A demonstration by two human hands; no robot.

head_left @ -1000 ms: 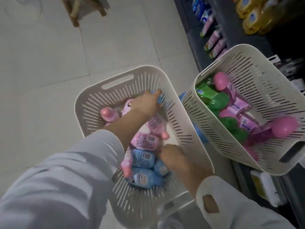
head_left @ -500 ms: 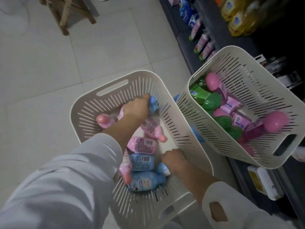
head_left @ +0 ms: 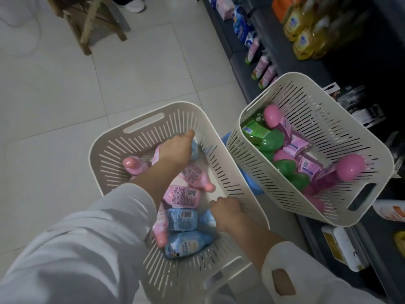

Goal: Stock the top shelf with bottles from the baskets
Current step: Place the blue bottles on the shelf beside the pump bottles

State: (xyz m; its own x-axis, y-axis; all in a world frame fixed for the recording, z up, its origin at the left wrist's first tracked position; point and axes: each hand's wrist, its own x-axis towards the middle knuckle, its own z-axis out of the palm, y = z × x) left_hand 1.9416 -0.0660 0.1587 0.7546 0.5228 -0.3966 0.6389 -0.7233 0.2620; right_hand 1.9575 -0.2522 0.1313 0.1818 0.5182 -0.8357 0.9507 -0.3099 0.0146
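— Where's the left hand?
— Centre frame, arm stretched into the near basket, fingers curled round a blue bottle.
— And the right hand?
— Knuckles up, fingers curled down among the lower bottles; its grip is hidden.

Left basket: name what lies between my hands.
Head view: two pink bottles lie between the left hand, holding a blue bottle, and the right hand.

From my feed, the near basket and the basket at two o'clock read as matt off-white slotted plastic. A pink bottle and a blue bottle look like smooth plastic with printed labels. The green caps are glossy. The floor tiles are smooth and faintly shiny. The stool at eleven o'clock is bare wood, and the sleeve is soft matt cloth.
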